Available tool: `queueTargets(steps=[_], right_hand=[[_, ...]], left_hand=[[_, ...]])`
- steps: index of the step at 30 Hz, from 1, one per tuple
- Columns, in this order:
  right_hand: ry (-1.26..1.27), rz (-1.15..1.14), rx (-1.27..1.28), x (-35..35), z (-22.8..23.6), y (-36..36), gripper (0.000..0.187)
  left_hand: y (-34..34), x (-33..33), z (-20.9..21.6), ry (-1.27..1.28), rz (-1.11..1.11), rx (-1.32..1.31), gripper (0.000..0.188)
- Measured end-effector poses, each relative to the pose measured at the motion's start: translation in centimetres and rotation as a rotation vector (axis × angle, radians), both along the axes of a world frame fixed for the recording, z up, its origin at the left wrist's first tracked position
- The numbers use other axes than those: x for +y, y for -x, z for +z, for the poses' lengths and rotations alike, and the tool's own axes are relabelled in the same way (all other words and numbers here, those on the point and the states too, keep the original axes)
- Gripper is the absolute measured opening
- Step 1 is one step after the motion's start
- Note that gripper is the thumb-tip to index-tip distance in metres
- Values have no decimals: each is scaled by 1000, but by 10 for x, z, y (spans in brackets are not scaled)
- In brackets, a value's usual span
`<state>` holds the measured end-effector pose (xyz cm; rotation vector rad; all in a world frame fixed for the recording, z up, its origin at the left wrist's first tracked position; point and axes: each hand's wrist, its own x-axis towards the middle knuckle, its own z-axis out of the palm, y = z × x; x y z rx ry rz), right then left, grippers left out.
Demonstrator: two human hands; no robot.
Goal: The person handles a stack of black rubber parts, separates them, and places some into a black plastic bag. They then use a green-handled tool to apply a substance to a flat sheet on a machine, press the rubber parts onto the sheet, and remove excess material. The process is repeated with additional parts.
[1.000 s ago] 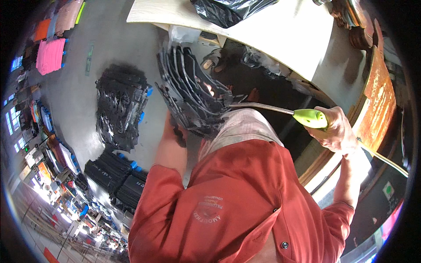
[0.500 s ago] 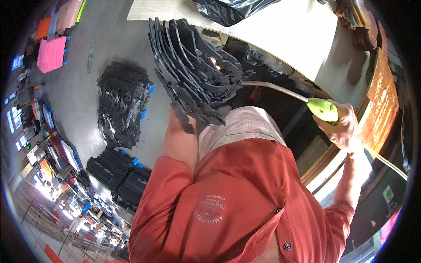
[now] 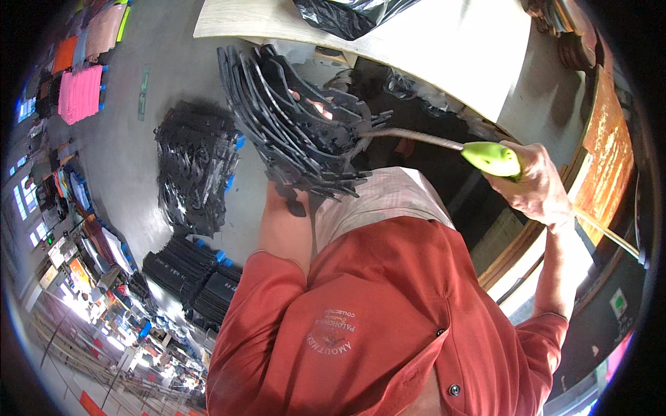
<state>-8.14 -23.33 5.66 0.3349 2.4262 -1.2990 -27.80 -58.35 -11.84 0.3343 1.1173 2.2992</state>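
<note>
My left hand (image 3: 322, 109) grips a thick bundle of black cut sheets (image 3: 277, 114), fanned at the upper end. Only its fingertips show between the layers; the sheets hide the rest of it. In my right hand (image 3: 535, 184) is an air blow gun (image 3: 489, 158) with a bright green body. Its long, thin metal nozzle (image 3: 416, 135) reaches left, with the tip close to the bundle's right side. A pale hose (image 3: 607, 232) runs from behind my right hand to the right.
A pale tabletop (image 3: 458, 55) lies beyond the bundle, a black plastic bag (image 3: 354, 15) on it. Black stacks stand on the floor at left, one tall (image 3: 194, 170), one lower (image 3: 184, 274). A pink stack (image 3: 80, 95) is farther off. A worn orange-brown board (image 3: 607, 163) stands at right.
My right hand and the blow gun have shifted a little left. The bundle's top has dropped down and left, and its sheets lie differently. My left hand still grips it.
</note>
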Motion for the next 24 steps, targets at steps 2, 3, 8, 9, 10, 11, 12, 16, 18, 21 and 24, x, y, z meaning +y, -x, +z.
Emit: queueTargets(steps=[2, 3, 8, 9, 10, 11, 12, 16, 18, 21, 24], right_hand=[[-45, 116, -7, -2, 0, 3, 16], [-34, 80, -80, -2, 0, 3, 16], [-5, 57, -87, 7, 1, -1, 16], [1, 55, -66, 10, 2, -1, 16], [8, 53, -45, 11, 2, -1, 17], [18, 31, -40, 14, 4, 0, 20], [39, 3, 9, 15, 5, 2, 21], [15, -10, 36, 18, 19, 13, 24], [80, -14, -12, 18, 25, 19, 24], [21, 14, -17, 14, 27, 25, 22], [-48, 80, -10, 9, 21, 30, 20]], left_hand=[[0, -1, 1, -56, -44, -94, 49], [0, -2, 1, -62, -45, -100, 49], [6, -10, 3, -87, -42, -152, 52], [7, -12, 3, -92, -42, -163, 53], [9, -14, 3, -104, -40, -181, 54], [11, -16, 2, -110, -40, -199, 54], [13, -18, 2, -123, -35, -215, 55], [17, -28, 1, -154, -17, -282, 59], [16, -33, 1, -168, -2, -311, 60], [11, -38, 2, -193, 21, -366, 63], [-1, -39, 2, -237, 38, -418, 67]])
